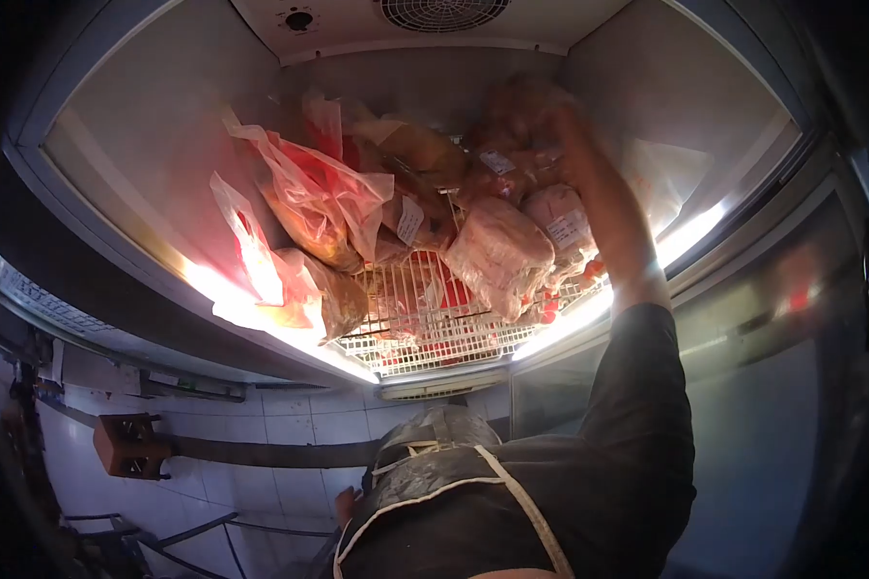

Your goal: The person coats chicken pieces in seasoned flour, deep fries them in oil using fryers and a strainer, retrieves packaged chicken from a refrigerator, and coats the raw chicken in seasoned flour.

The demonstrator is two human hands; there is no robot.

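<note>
My right hand reaches to the back right of a lit refrigerated cabinet, at a dim bagged piece of meat; its fingers are too dark to make out. Just in front are a labelled bag, a pale wrapped block of meat and another labelled pack. Red and clear plastic bags with meat inside fill the left side of the wire shelf. My left hand hangs low beside my apron, mostly hidden, and touches nothing that I can see.
A bright light strip runs along the cabinet's right edge, with another at the left. A vent grille is at the cabinet's far end. The open door stands at the right. A brown stool is on the tiled floor at lower left.
</note>
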